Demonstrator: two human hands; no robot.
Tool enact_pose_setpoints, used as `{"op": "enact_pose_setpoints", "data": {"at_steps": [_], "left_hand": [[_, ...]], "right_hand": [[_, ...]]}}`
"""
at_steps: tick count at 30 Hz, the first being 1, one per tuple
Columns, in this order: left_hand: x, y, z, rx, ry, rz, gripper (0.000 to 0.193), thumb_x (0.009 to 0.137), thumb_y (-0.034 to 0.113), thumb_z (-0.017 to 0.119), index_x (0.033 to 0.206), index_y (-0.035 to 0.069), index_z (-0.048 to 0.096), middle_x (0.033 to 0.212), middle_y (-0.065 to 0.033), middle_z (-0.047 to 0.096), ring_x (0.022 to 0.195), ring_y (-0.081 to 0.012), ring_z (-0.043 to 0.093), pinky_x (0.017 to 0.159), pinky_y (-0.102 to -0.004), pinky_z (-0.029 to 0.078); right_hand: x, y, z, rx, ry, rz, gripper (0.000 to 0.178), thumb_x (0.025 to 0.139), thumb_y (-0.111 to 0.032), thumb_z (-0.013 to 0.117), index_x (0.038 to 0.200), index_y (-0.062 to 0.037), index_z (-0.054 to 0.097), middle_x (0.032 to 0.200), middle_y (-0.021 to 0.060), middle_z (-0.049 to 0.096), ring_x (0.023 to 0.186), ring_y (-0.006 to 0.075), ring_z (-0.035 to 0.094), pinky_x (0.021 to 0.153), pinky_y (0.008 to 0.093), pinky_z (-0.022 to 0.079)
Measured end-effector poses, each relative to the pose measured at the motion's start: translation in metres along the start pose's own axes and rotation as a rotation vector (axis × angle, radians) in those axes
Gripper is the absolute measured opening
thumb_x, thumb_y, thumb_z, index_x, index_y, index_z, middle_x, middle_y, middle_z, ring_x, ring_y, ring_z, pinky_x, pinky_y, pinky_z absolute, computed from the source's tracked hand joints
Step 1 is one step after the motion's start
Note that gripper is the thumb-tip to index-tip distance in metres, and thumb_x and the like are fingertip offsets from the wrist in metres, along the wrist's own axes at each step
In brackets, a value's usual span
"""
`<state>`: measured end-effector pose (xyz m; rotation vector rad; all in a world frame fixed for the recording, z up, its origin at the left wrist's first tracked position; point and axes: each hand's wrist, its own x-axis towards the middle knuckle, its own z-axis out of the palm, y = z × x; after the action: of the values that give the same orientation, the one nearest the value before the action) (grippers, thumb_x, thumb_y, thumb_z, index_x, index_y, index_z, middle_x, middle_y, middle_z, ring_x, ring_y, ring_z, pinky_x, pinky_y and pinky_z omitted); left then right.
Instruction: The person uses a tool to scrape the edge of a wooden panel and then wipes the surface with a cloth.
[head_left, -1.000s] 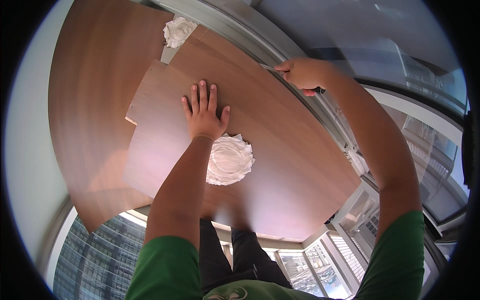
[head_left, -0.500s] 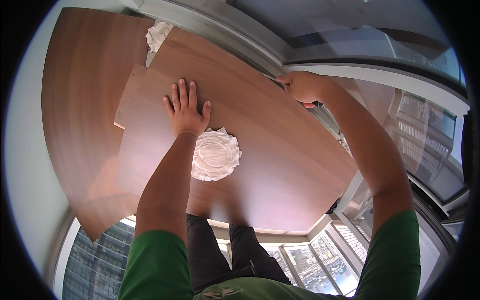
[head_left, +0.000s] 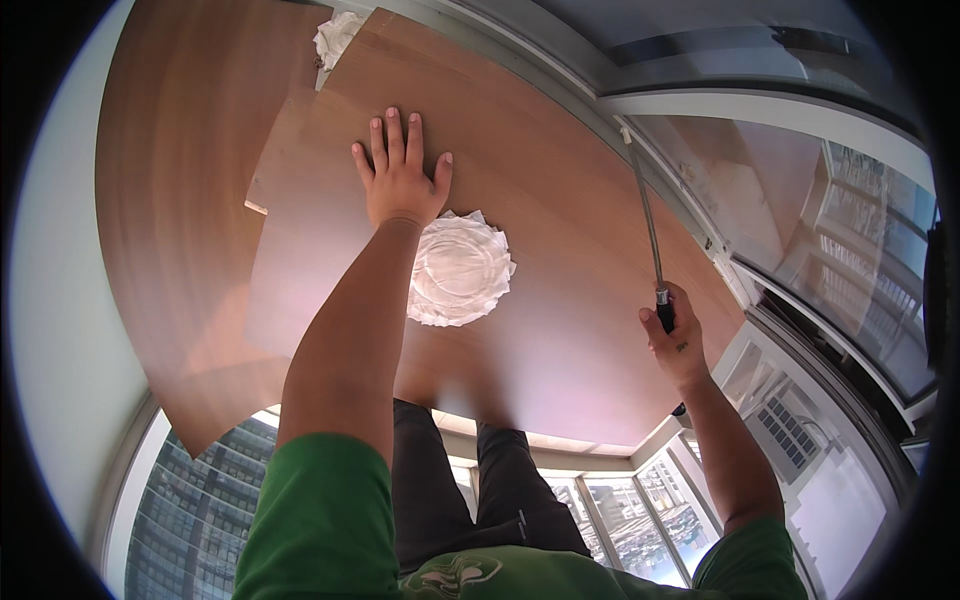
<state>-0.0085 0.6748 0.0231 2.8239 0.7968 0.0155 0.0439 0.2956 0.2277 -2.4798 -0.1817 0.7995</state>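
Observation:
My left hand (head_left: 403, 178) lies flat with its fingers spread on a large brown wood-grain board (head_left: 560, 250). Just below its wrist, partly behind the forearm, is a round white piece with a ruffled edge (head_left: 460, 268), cloth-like or papery. Over the board's right side, my right hand (head_left: 683, 338) is closed around the black handle of a long thin metal rod (head_left: 647, 212). The rod points away from me, and a small pale tip shows at its far end near the window frame. Its exact kind I cannot tell.
A second brown panel (head_left: 195, 200) reaches along the left, beside a pale wall (head_left: 60, 260). Another white ruffled piece (head_left: 337, 38) sits at the far left corner. Window frames and glass (head_left: 790, 215) run along the right. My legs (head_left: 440, 470) stand at the board's near edge.
My right hand has drawn back toward me from the board's far right edge, bringing the rod into full view. My left hand stays flat on the board. The whole view has shifted slightly.

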Motion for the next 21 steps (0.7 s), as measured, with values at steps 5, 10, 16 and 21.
{"op": "enact_pose_setpoints", "data": {"at_steps": [5,10,16,21], "left_hand": [[0.000,-0.003,0.005,0.008,0.024,0.006,0.072,0.097,0.057,0.040,0.156,0.020,0.028,0.165,-0.0097,0.020,0.153,-0.0301,0.014,0.122,-0.0547,0.005],[-0.001,-0.013,0.006,-0.064,0.045,0.026,0.073,0.096,0.059,0.044,0.156,0.021,0.030,0.166,-0.0096,0.017,0.153,-0.0300,0.010,0.122,-0.0544,0.001],[-0.051,-0.008,-0.026,-0.228,0.051,0.159,0.071,0.093,0.054,0.055,0.153,0.020,0.038,0.165,-0.0148,0.016,0.152,-0.0384,0.008,0.120,-0.0590,0.000],[-0.144,-0.001,-0.036,-0.107,-0.251,0.404,0.074,0.092,0.059,0.054,0.153,0.022,0.037,0.166,-0.0138,0.014,0.151,-0.0438,0.006,0.117,-0.0653,0.003]], "right_hand": [[-0.122,0.018,0.053,0.441,-0.267,0.785,0.022,0.090,-0.018,0.071,0.081,-0.0067,0.055,0.059,0.0010,0.055,0.049,0.0091,0.053,0.045,0.0241,0.041],[-0.214,0.037,0.079,0.611,-0.249,0.811,0.021,0.090,-0.020,0.073,0.086,-0.0060,0.058,0.062,0.0010,0.057,0.051,0.0093,0.055,0.047,0.0239,0.044],[-0.276,0.066,0.093,0.633,-0.211,0.914,0.021,0.088,-0.020,0.075,0.088,-0.0053,0.060,0.063,0.0007,0.057,0.052,0.0094,0.057,0.047,0.0257,0.045],[-0.290,0.076,0.103,0.680,-0.178,0.938,0.020,0.088,-0.019,0.074,0.088,-0.0049,0.061,0.062,0.0013,0.058,0.052,0.0098,0.057,0.046,0.0261,0.046]]}}
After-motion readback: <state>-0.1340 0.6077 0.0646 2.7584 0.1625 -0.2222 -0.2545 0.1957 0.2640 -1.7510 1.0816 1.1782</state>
